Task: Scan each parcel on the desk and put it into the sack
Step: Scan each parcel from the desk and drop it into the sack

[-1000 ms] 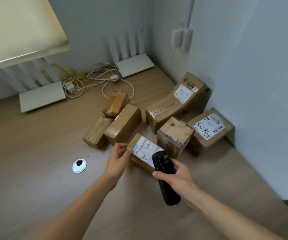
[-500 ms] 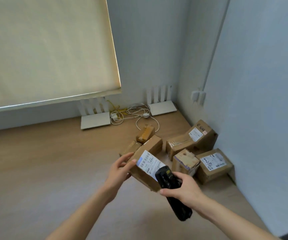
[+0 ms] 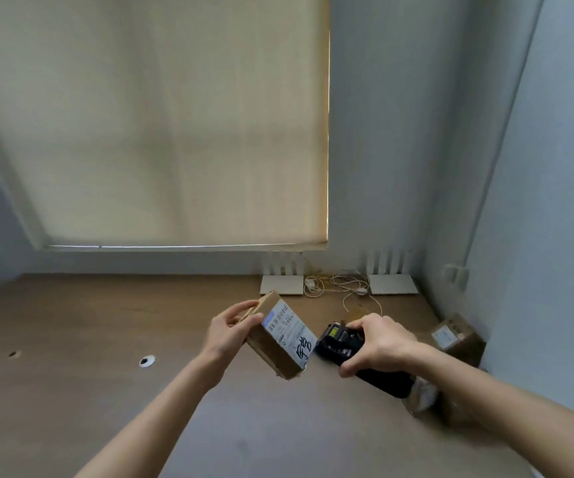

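1. Parcel (image 3: 280,341) was lifted clear of the desk (image 3: 89,339) in the left hand (image 3: 228,331), fingers and thumb curled round its upper end. Its white label (image 3: 289,331) faced the scanner (image 3: 344,345), tilted.

2. Right hand (image 3: 378,346) gripped the black scanner from above, its head just beside the lower edge of the label.

3. Risk, misread: the scanner head sat very close to the label and at an angle to it. A failed read was likely if the barcode lay outside the beam; whether it did could not be told. Handwriting across the lower label could also have confused the aim.

4. Risk, drop: the parcel was held by one end only, the free end hanging down. A loosened grip would have let it fall onto the desk.

5. Risk, missed item: another parcel (image 3: 454,336) stood in the corner against the wall, and more cardboard (image 3: 423,395) showed blurred behind the right forearm. Items hidden by the arm could have been overlooked.

6. Risk, placement: the sack was not in view, so the transfer would have required turning away with both hands occupied.

7. Risk, snag: loose cables (image 3: 340,284) lay on the desk between two white routers (image 3: 281,283), near the work area.
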Tool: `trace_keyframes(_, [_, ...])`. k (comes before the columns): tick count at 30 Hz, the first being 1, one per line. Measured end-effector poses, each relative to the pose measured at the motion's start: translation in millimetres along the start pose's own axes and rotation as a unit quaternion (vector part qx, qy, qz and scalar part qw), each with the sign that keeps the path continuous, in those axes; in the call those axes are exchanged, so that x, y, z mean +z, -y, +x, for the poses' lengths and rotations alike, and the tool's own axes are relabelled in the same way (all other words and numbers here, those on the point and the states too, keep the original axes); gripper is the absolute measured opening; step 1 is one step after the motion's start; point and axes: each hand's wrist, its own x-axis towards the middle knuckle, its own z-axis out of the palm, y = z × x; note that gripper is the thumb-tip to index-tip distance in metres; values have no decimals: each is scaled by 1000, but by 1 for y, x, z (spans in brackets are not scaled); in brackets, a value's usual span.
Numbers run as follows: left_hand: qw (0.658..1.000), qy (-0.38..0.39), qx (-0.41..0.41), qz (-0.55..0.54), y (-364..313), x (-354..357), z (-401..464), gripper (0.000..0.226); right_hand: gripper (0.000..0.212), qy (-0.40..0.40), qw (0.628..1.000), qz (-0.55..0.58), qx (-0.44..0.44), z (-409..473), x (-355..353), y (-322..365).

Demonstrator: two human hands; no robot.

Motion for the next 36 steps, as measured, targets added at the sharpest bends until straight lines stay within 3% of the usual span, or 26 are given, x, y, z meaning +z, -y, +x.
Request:
trace_keyframes(6, [998, -63, 21, 5, -25, -76, -42, 34, 69, -5, 998, -50, -29, -20, -9, 75])
trace_keyframes(11, [995, -98, 36, 8, -33, -140, -71, 22, 63, -13, 995, -73, -69, -29, 1, 141])
trace_keyframes(27, [981, -192, 35, -4, -15, -331, -183, 25, 57, -8, 988, -91, -129, -94, 83, 326])
trace_keyframes(36, [973, -228, 25, -3, 3, -431, -245, 42, 58, 1, 981, -94, -168, -123, 136, 426])
